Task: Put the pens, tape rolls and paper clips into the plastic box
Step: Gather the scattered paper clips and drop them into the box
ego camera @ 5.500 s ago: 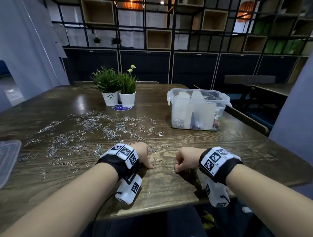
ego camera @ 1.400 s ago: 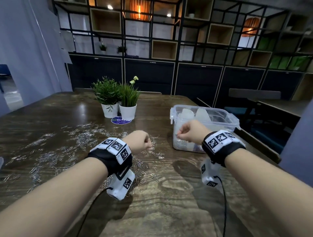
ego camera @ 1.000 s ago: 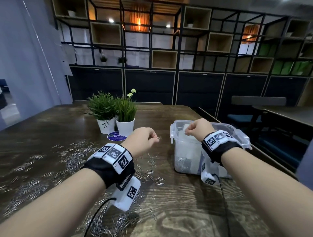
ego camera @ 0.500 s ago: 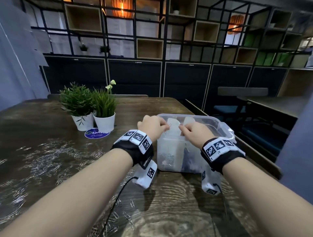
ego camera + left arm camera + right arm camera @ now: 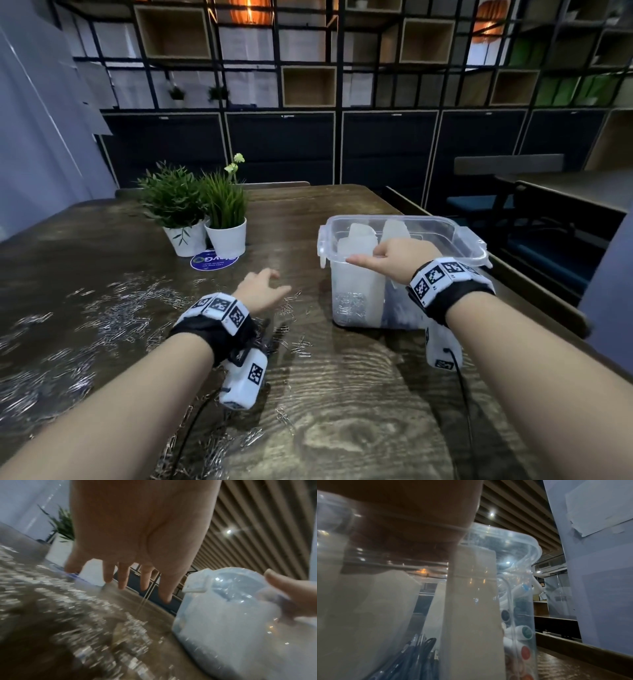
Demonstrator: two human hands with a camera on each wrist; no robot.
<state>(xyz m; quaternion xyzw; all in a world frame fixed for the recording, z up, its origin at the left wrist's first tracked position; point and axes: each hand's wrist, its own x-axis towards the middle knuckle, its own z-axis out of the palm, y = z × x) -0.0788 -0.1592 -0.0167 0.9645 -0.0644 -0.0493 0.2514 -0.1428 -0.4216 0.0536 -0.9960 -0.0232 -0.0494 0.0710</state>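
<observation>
Many silver paper clips point(image 5: 116, 311) lie scattered over the left half of the wooden table point(image 5: 359, 394); they show blurred in the left wrist view point(image 5: 72, 608). The clear plastic box point(image 5: 404, 219) stands at the right, with white dividers, a heap of clips point(image 5: 349, 305) and pens with coloured caps point(image 5: 525, 654) inside. My left hand point(image 5: 274, 282) hovers over the table left of the box point(image 5: 223, 615), fingers point(image 5: 123, 582) spread and empty. My right hand point(image 5: 370, 257) is over the box's near rim, thumb stretched out leftward; its fingers point down into the box, mostly hidden.
Two white pots with green plants point(image 5: 205, 236) stand behind the clips, beside a round blue sticker point(image 5: 214, 262). A dark bench back point(image 5: 534, 287) runs along the table's right edge. Black shelving fills the back wall.
Both hands were together over the box half a second ago. My left hand has since drawn back to the left and down toward the table, opening. The right hand stays over the box.
</observation>
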